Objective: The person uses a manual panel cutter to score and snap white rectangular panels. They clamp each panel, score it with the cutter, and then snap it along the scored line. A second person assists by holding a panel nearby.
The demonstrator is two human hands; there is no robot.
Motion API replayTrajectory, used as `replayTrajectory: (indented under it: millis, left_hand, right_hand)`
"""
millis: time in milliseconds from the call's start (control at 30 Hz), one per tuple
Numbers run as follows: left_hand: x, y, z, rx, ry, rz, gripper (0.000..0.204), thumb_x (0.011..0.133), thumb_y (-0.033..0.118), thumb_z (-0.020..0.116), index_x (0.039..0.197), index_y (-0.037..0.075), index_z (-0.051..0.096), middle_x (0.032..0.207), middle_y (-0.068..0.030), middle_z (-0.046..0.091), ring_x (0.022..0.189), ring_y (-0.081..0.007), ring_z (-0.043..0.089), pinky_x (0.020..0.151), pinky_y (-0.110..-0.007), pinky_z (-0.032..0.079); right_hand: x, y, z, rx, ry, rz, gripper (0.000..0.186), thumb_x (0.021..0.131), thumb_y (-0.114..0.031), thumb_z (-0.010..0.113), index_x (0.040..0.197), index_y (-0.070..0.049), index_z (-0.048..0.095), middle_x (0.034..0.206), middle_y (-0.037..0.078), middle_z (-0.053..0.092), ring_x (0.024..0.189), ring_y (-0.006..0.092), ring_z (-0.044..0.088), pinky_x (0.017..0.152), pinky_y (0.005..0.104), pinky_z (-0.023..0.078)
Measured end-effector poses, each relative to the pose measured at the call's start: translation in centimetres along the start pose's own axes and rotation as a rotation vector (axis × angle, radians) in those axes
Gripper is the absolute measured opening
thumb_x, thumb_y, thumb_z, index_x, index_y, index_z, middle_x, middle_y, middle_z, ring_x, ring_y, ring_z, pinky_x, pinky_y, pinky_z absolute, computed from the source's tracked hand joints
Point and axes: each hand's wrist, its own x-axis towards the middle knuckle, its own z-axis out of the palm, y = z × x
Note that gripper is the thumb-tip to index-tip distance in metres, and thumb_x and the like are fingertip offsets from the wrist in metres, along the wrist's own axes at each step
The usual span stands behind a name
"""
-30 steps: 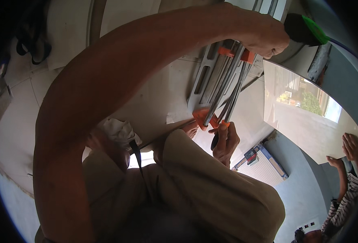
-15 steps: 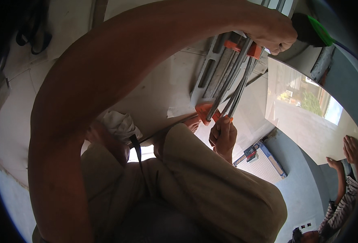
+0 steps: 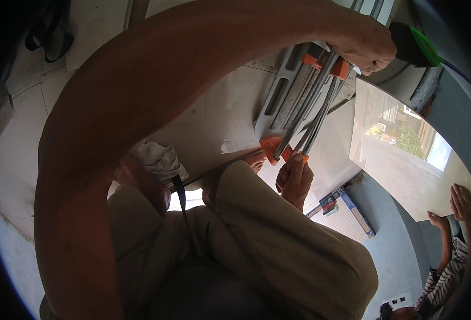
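Note:
My left arm arches across the view to my left hand (image 3: 373, 52), closed at the top right, by the steel rails of a tile cutter (image 3: 270, 106); what its fingers hold is hidden. Orange blocks (image 3: 272, 146) sit on the cutter's aluminium frame and rails. My right hand (image 3: 295, 178) is closed round an orange-tipped handle at the lower end of thin steel rods, just below the lower orange block. My bent legs and bare feet are below, beside a crumpled pale cloth (image 3: 158, 160) with a dark strap.
At right, another person's hands (image 3: 459, 202) hold a large glossy tile (image 3: 400, 149). A black tool with green edging (image 3: 427, 45) is behind it. Dark straps (image 3: 49, 40) lie top left on pale tiles. A blue-edged box (image 3: 352, 213) with a small device is below the tile.
My left hand and the cutter appear slightly further right in the view. My right hand's fingers have wrapped more closely round the handle. The other person's hands appear slightly lower.

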Motion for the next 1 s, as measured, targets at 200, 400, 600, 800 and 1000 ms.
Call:
replayTrajectory:
  millis: [200,400,600,800,1000]
  left_hand:
    - [-0.5,1.0,-0.7,-0.036,-0.058,-0.105,0.031,0.105,0.023,0.055,0.088,0.0,0.067,0.09,-0.0151,0.069,0.077,-0.0215,0.068,0.068,-0.038,0.056]
    - [-2.7,0.7,-1.6,-0.15,-0.116,0.0,0.032,0.107,0.022,0.054,0.086,0.001,0.065,0.088,-0.0147,0.066,0.073,-0.0199,0.064,0.066,-0.035,0.056]
    - [-1.0,0.6,-0.9,-0.03,-0.08,0.021,0.03,0.106,0.022,0.056,0.087,0.0,0.066,0.088,-0.0147,0.067,0.074,-0.0207,0.065,0.066,-0.035,0.056]
    - [-0.9,0.5,-0.6,0.027,-0.073,0.037,0.028,0.104,0.021,0.058,0.088,0.0,0.067,0.088,-0.0148,0.068,0.075,-0.0215,0.066,0.066,-0.036,0.056]
    - [0.4,0.1,-0.9,0.065,-0.058,0.074,0.025,0.103,0.02,0.06,0.089,0.0,0.068,0.088,-0.0149,0.069,0.076,-0.0223,0.067,0.066,-0.037,0.057]
  right_hand:
    - [0.4,0.5,-0.2,-0.098,0.06,-0.035,0.048,0.111,-0.04,0.054,0.12,0.006,0.065,0.059,-0.005,0.045,0.046,0.0036,0.042,0.041,0.0236,0.034]
    - [0.7,0.4,0.5,-0.133,0.147,-0.096,0.045,0.109,-0.046,0.059,0.082,-0.012,0.047,0.057,-0.007,0.037,0.044,0.0028,0.028,0.04,0.025,0.022]
    - [0.9,0.8,0.7,-0.088,0.154,-0.08,0.042,0.109,-0.044,0.058,0.085,-0.011,0.049,0.058,-0.007,0.036,0.045,0.0028,0.026,0.04,0.0258,0.021]
    - [0.5,0.4,0.1,-0.058,0.112,-0.053,0.04,0.111,-0.039,0.057,0.099,-0.002,0.06,0.059,-0.005,0.043,0.046,0.0026,0.036,0.041,0.0237,0.03]
    - [0.5,0.6,-0.2,-0.031,0.121,-0.034,0.04,0.11,-0.04,0.057,0.086,-0.009,0.05,0.059,-0.006,0.04,0.045,0.0028,0.034,0.04,0.0244,0.027]
